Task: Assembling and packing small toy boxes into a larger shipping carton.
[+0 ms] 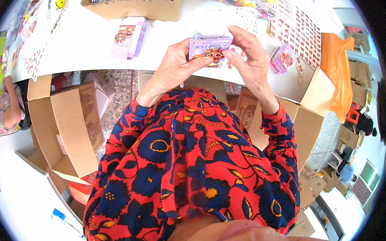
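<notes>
Both hands, left (172, 67) and right (251, 58), pinch a small purple box (209, 47) by its sides above the counter (88, 43) edge at twelve o'clock, so a loose fingertip hold could drop it into the open carton (66, 122) below.

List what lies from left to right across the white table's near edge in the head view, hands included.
Flat purple carton lying on the table → left hand → small purple box held up in both hands → right hand → small purple boxes → orange plastic bag.
</notes>
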Action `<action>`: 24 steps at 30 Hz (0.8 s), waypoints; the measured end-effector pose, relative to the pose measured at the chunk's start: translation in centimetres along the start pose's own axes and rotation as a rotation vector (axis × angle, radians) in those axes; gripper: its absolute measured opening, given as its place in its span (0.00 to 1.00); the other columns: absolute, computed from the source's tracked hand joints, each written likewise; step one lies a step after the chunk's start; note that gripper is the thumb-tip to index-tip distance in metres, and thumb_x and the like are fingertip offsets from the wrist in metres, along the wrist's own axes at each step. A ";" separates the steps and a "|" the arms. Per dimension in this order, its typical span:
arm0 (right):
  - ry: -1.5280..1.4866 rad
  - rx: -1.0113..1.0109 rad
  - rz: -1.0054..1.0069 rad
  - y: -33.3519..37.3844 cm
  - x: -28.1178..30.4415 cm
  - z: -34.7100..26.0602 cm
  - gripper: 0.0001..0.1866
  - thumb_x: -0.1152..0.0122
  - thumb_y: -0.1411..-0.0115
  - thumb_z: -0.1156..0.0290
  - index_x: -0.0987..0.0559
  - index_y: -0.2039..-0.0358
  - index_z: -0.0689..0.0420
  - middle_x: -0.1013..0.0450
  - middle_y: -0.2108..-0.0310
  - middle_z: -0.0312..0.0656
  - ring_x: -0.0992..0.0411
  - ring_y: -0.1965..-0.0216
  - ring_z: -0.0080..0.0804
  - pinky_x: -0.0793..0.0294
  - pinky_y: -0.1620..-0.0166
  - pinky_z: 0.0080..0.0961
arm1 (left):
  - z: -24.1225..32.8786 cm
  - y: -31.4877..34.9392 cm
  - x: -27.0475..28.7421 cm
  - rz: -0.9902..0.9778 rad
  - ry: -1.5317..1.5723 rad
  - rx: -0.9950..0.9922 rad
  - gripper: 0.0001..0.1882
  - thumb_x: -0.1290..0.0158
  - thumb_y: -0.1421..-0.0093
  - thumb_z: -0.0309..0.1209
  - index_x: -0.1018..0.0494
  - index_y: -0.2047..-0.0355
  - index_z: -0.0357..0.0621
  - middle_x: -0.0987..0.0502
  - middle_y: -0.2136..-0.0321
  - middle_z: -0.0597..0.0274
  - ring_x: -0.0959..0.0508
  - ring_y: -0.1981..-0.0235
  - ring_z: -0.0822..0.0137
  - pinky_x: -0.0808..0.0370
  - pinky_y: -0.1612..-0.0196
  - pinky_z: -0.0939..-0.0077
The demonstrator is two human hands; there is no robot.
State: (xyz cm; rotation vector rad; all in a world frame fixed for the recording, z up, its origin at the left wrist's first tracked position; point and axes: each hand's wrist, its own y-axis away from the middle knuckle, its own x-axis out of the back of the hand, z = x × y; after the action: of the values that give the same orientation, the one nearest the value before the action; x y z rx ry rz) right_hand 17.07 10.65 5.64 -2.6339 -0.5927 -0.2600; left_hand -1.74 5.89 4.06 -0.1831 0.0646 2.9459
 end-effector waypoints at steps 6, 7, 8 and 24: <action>-0.123 -0.035 -0.076 0.3 0.3 0.1 0.17 0.41 0.46 0.81 0.28 0.54 0.63 0.30 0.58 0.41 0.30 0.67 0.20 0.27 0.70 0.15 | -0.3 0.1 0.3 -0.023 -0.003 0.024 0.20 0.43 0.45 0.26 0.32 0.53 0.35 0.23 0.66 0.59 0.24 0.64 0.75 0.26 0.62 0.80; -0.118 -0.053 -0.057 0.4 0.2 -0.1 0.17 0.41 0.45 0.81 0.28 0.55 0.64 0.30 0.58 0.42 0.30 0.67 0.20 0.27 0.69 0.16 | -0.4 0.2 0.3 -0.009 0.037 0.023 0.24 0.42 0.46 0.25 0.34 0.50 0.35 0.23 0.67 0.59 0.24 0.64 0.74 0.27 0.63 0.81; -0.115 -0.070 -0.040 0.4 0.2 -0.3 0.16 0.41 0.45 0.81 0.28 0.55 0.64 0.30 0.58 0.42 0.30 0.67 0.21 0.27 0.68 0.16 | -0.6 0.2 0.1 -0.009 0.036 0.023 0.24 0.42 0.46 0.25 0.34 0.50 0.35 0.23 0.67 0.59 0.24 0.64 0.74 0.27 0.63 0.81; -0.151 -0.075 -0.050 -0.1 0.4 -0.5 0.16 0.41 0.46 0.82 0.29 0.55 0.63 0.29 0.61 0.40 0.29 0.68 0.21 0.28 0.69 0.15 | -1.1 0.3 1.0 0.023 -0.162 -0.372 0.28 0.42 0.47 0.25 0.39 0.47 0.44 0.33 0.51 0.59 0.26 0.58 0.70 0.26 0.58 0.75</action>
State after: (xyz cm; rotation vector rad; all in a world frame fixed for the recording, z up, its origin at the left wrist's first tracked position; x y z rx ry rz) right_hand 17.32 10.63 6.26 -2.7308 -0.7115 -0.0996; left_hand -2.64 5.68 2.86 0.0073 -0.5083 2.9544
